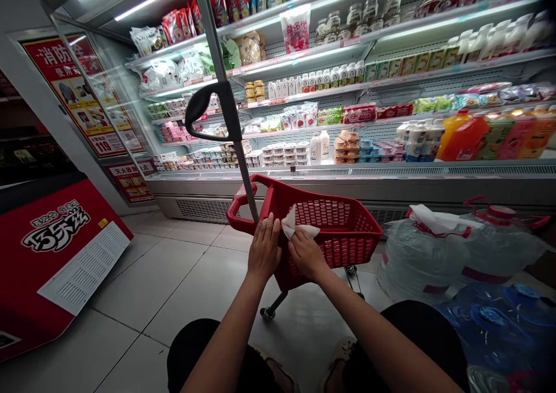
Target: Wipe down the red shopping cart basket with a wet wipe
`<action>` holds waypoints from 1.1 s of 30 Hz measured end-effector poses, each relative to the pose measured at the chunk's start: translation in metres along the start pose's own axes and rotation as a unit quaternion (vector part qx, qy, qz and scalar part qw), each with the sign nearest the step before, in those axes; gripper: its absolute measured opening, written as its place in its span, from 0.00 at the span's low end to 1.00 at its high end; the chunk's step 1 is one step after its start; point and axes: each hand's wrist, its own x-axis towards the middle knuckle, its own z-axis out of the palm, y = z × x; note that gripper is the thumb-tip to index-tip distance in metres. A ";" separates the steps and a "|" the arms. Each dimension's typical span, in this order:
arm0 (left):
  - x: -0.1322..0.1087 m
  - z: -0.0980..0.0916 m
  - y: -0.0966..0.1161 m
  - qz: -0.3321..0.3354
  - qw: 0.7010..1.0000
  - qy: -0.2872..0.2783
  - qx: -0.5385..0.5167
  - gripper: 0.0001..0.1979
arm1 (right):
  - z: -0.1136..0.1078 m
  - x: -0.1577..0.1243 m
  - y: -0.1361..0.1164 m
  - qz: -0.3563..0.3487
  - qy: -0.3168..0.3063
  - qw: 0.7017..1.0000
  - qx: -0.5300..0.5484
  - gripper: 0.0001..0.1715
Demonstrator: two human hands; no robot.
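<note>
A red plastic shopping basket with perforated walls sits low in front of me on a wheeled frame, tilted in the view. My right hand is closed on a crumpled white tissue at the basket's near left rim. Beside it, my left hand lies with outstretched fingers against the same end of the basket, by the foot of the pole. A grey metal pole with a black loop handle rises from there. Part of the near rim is hidden under my hands.
Behind the basket stands a refrigerated display stocked with yogurt, bottles and bags. Large clear water jugs and blue-tinted bottles are at right. A red freezer is at left. My knees flank pale floor tiles.
</note>
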 end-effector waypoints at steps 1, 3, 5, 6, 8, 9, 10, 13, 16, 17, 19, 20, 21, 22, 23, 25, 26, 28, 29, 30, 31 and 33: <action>-0.001 -0.001 0.000 -0.005 1.000 -0.014 0.004 0.43 | -0.002 -0.010 0.011 0.006 0.004 1.000 -0.022 0.31; -0.002 -0.002 0.000 -0.007 0.999 -0.037 0.013 0.43 | -0.005 -0.030 0.035 0.022 0.010 0.998 -0.066 0.31; -0.002 -0.003 0.000 -0.007 0.999 -0.048 0.021 0.42 | -0.008 -0.048 0.059 0.052 0.016 0.992 -0.110 0.30; -0.003 -0.003 0.000 -0.008 0.998 -0.050 0.022 0.41 | -0.009 -0.056 0.068 0.066 0.018 0.990 -0.127 0.30; -0.003 -0.002 0.003 -0.015 0.999 -0.048 0.021 0.40 | -0.010 -0.063 0.078 0.088 0.024 0.985 -0.146 0.31; -0.002 -0.002 0.004 -0.021 0.999 -0.045 0.020 0.39 | -0.010 -0.063 0.077 0.098 0.027 0.984 -0.148 0.31; -0.002 -0.001 0.006 -0.025 0.999 -0.042 0.017 0.39 | -0.010 -0.059 0.073 0.104 0.029 0.984 -0.145 0.31; 0.000 0.001 0.011 -0.030 0.999 -0.033 0.009 0.43 | -0.004 -0.035 0.041 0.084 0.023 0.990 -0.107 0.31; 0.000 0.004 0.013 -0.025 1.000 -0.014 0.003 0.43 | 0.003 -0.005 0.002 0.032 0.011 0.998 -0.049 0.30; 0.000 0.004 0.013 -0.021 1.000 -0.008 0.006 0.42 | 0.004 0.003 -0.008 0.025 0.010 0.999 -0.037 0.29; -0.001 0.005 0.010 -0.008 1.000 -0.005 0.018 0.39 | 0.005 0.012 -0.017 0.022 0.005 0.999 -0.030 0.26; -0.002 0.005 0.009 -0.001 1.000 -0.010 0.026 0.38 | 0.004 0.012 -0.016 0.019 0.001 0.999 -0.034 0.26; -0.003 0.005 0.008 0.006 0.999 -0.019 0.033 0.38 | 0.003 0.009 -0.012 0.016 -0.003 0.999 -0.040 0.25; -0.003 0.004 0.006 0.010 0.999 -0.030 0.040 0.39 | 0.001 0.003 -0.005 0.013 -0.007 0.999 -0.048 0.25; -0.004 0.003 0.005 0.011 0.998 -0.040 0.045 0.40 | -0.001 -0.005 0.005 0.012 -0.008 0.998 -0.060 0.25; -0.005 0.000 0.003 0.000 0.997 -0.051 0.051 0.44 | -0.004 -0.026 0.027 0.019 -0.001 0.996 -0.093 0.26; -0.005 -0.001 0.001 -0.008 0.997 -0.051 0.052 0.46 | -0.006 -0.037 0.039 0.024 0.003 0.993 -0.112 0.27; -0.005 -0.004 -0.002 -0.020 0.997 -0.043 0.052 0.48 | -0.010 -0.057 0.060 0.035 0.010 0.989 -0.146 0.27; -0.005 -0.004 -0.004 -0.024 0.998 -0.039 0.052 0.47 | -0.012 -0.065 0.068 0.041 0.012 0.987 -0.157 0.27; -0.005 -0.004 -0.005 -0.028 0.998 -0.035 0.052 0.46 | -0.013 -0.070 0.073 0.046 0.013 0.985 -0.166 0.26; -0.004 -0.002 -0.005 -0.036 0.997 -0.032 0.052 0.43 | -0.013 -0.072 0.074 0.054 0.015 0.983 -0.173 0.26; -0.003 0.005 0.001 -0.054 0.997 -0.033 0.053 0.38 | -0.012 -0.069 0.066 0.072 0.020 0.980 -0.183 0.25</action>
